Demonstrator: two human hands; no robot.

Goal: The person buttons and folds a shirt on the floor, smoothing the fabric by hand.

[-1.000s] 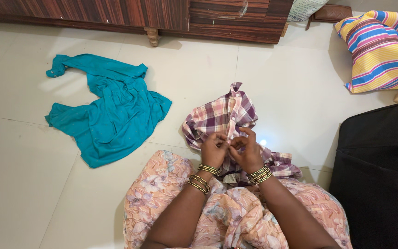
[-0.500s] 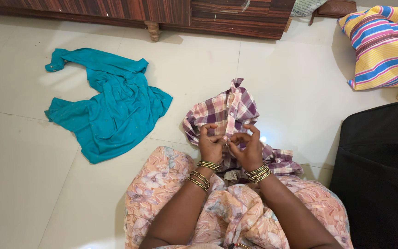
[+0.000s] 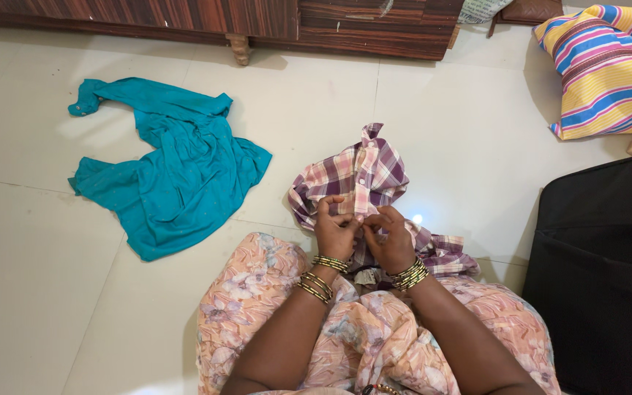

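Two hands [image 3: 363, 232] on one plaid shirt [image 3: 363, 175] — one teal garment [image 3: 166, 172] nearby

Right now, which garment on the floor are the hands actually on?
The purple-and-pink checked shirt, crumpled just ahead of the knees: the left hand and right hand both pinch its buttoned front strip. The teal garment lies spread to the left, untouched.

I count two loose garments on the floor: one purple-and-pink plaid shirt [image 3: 363, 175] and one teal garment [image 3: 170, 175]. I see two hands, my left hand [image 3: 336, 232] and right hand [image 3: 388, 238], each wrist ringed with a stack of bangles too close-packed to number. There is one striped cushion [image 3: 605, 69], one black case [image 3: 605, 271] and one wooden cabinet [image 3: 257, 18].
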